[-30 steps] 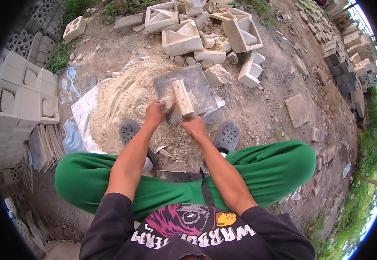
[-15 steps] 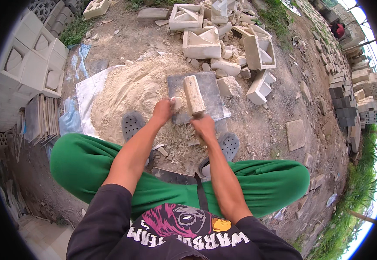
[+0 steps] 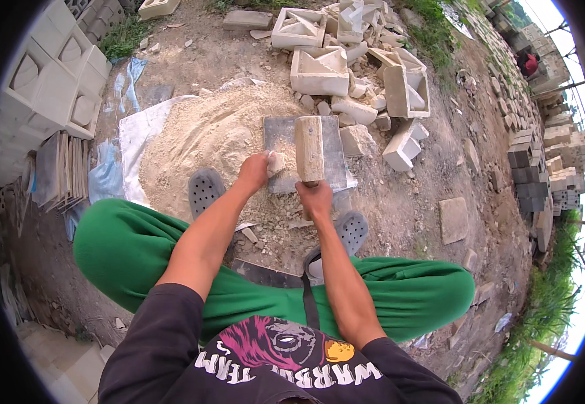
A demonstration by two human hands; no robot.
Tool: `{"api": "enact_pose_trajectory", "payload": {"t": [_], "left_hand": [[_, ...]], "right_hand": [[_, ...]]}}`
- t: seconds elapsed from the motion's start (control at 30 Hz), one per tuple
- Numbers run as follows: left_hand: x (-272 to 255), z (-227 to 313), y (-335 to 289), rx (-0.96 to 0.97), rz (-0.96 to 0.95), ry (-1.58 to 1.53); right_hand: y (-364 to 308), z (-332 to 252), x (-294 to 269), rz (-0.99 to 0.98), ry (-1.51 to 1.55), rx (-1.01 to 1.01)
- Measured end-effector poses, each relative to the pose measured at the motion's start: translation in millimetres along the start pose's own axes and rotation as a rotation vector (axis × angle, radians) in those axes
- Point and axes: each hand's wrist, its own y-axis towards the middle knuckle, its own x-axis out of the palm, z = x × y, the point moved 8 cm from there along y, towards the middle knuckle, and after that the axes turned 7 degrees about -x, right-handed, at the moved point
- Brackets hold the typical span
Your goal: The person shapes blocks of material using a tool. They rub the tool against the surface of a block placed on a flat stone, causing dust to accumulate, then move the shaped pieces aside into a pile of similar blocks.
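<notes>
My right hand (image 3: 315, 199) is closed round the short handle of a wooden mallet (image 3: 309, 148), whose dusty block-shaped head is raised above a dark flat slab (image 3: 333, 148). To its left, my left hand (image 3: 255, 171) grips a pale chunk of block (image 3: 276, 163) over the slab's left edge. Crumbs and dust lie on the slab beside the chunk. A broad heap of pale crushed powder (image 3: 191, 145) spreads on a white sheet (image 3: 131, 158) to the left. The mallet's head hides part of the slab.
Broken decorative blocks (image 3: 319, 71) pile up beyond the slab. Stacked pale blocks (image 3: 57, 81) and upright thin boards (image 3: 70, 172) stand at left. My feet in grey clogs (image 3: 206, 192) flank the rubble. Grey blocks (image 3: 528, 172) and a person in red (image 3: 528, 64) are far right.
The mallet's head has turned from leaning left to nearly straight and looks higher. My left hand stays on the chunk; the view has shifted slightly.
</notes>
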Motion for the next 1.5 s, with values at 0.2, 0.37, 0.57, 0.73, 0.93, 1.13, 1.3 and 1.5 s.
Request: {"api": "enact_pose_trajectory", "payload": {"t": [0.2, 0.37, 0.57, 0.73, 0.93, 1.13, 1.3, 1.5], "left_hand": [[-12, 22, -18, 0.248, 0.141, -0.099], [-17, 27, -18, -0.098, 0.037, -0.346], [-19, 40, -10, -0.079, 0.178, -0.18], [-2, 21, 4, -0.19, 0.095, -0.208], [-8, 25, 14, -0.123, 0.08, -0.227], [-11, 33, 16, -0.218, -0.021, -0.213], [-11, 20, 15, -0.255, -0.007, -0.215], [-10, 19, 15, -0.223, -0.03, -0.168]], "right_hand": [[-1, 0, 5, -0.116, -0.016, -0.082], [-7, 12, -17, 0.009, 0.004, 0.039], [-3, -48, -45, 0.1, -0.035, -0.11], [0, -8, -20, 0.065, -0.06, -0.077], [14, -3, -34, 0.152, -0.045, -0.106], [9, -11, -27, 0.246, 0.145, -0.22], [10, 42, 3, 0.079, -0.124, 0.022], [13, -26, -26, 0.112, 0.075, -0.049]]}}
